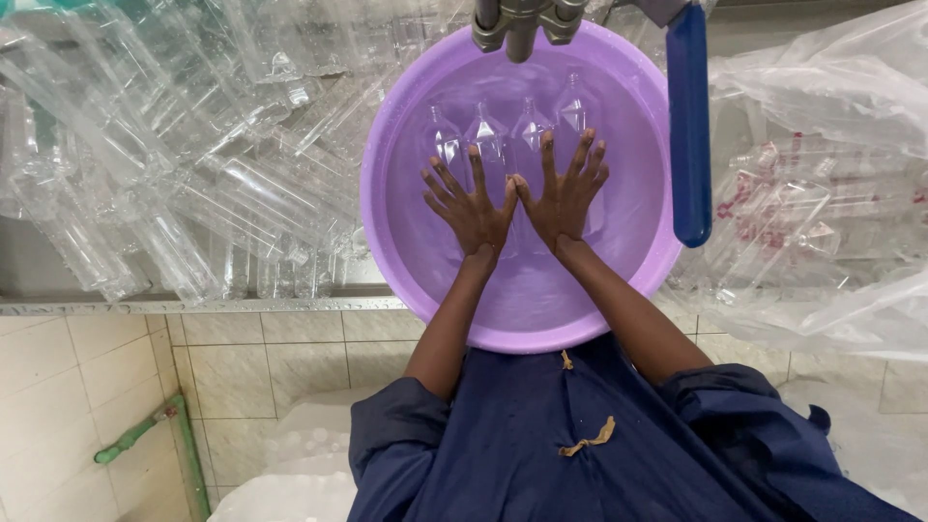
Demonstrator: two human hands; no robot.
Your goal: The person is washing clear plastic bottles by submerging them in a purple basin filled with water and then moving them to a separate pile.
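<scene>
Two flat hands press four clear bottles under the water in one purple basin.

The left hand and right hand lie palm down side by side in the middle of the purple basin, thumbs touching, fingers spread apart and gripping nothing. Beneath them four clear bottles lie in a row under the water, necks pointing to the basin's far rim. One metal tap hangs over that far rim, with one blue handle reaching down along the right rim. A heap of clear bottles, too many to count, fills the steel counter left of the basin; one plastic bag of bottles lies at its right.
</scene>
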